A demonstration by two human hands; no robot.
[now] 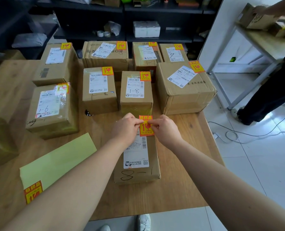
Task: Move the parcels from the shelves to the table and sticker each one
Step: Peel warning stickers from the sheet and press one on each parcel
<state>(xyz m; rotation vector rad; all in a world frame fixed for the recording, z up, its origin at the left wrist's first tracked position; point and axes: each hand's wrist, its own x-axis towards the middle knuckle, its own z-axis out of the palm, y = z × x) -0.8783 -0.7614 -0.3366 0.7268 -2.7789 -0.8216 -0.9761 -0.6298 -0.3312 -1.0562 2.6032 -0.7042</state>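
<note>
Step in hand: stickering nearest parcel (138, 165), marked 8-1, lying flat at front centre of worktop (180, 189). Pinches sticker (146, 130) by its upper part w/ left hand (127, 126) and right hand (165, 129), fingertips curled in from either side. Holds it over parcel's far end, just above the shipping label. Two-handed grip prob. meant to keep the adhesive face flat and square to the box edge. Contact w/ cardboard: cannot tell. Follows layout of stickered parcels behind (136, 90): far corner, beside label, barcode left readable. Backing sheet (58, 162) w/ one spare sticker (33, 191) parked at left, near the left forearm, within easy reach for next peel.

Clearance: tight at far side, hands just short of next row of boxes. Open room to right of parcel and toward near worktop edge.
</note>
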